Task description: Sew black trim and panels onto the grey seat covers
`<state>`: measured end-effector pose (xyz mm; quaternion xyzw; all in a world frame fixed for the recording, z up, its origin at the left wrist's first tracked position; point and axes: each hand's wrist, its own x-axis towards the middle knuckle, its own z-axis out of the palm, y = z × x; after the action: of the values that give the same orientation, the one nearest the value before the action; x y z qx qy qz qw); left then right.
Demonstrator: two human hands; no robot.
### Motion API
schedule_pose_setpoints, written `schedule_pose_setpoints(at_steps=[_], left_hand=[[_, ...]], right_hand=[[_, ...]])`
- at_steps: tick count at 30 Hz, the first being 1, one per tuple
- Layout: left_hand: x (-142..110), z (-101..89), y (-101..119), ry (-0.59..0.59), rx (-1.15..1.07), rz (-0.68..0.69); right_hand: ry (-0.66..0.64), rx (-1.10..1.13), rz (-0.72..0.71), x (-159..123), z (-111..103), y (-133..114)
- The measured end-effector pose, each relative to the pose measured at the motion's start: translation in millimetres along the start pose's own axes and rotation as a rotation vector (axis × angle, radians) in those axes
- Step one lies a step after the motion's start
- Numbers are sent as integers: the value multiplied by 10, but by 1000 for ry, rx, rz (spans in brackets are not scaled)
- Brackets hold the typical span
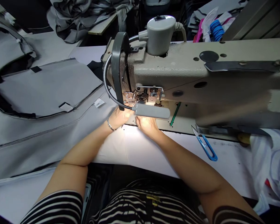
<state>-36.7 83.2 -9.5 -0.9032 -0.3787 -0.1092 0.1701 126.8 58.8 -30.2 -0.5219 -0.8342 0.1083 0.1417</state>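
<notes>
Fingers of the left hand (120, 118) and right hand (147, 125) bend in at the needle end of the sewing machine (172, 70), partly hidden by the lamp head (152, 111); whether they grip anything, I cannot tell. Grey fabric (84, 126) spreads beside the left forearm, while blue thread snips (206, 147) lie near the right forearm.
</notes>
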Motion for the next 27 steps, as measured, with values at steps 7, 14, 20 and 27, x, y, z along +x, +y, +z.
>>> schedule_pose_setpoints(at_steps=[7, 14, 20, 27], left_hand=[[18, 47, 70, -71, -110, -200], [38, 64, 76, -89, -122, -257], [89, 26, 68, -81, -98, -275], [96, 5, 87, -102, -36, -233]], right_hand=[[6, -12, -47, -8, 13, 13], [64, -19, -85, 2, 58, 36], [56, -30, -84, 1, 56, 35], [-32, -37, -52, -27, -20, 2]])
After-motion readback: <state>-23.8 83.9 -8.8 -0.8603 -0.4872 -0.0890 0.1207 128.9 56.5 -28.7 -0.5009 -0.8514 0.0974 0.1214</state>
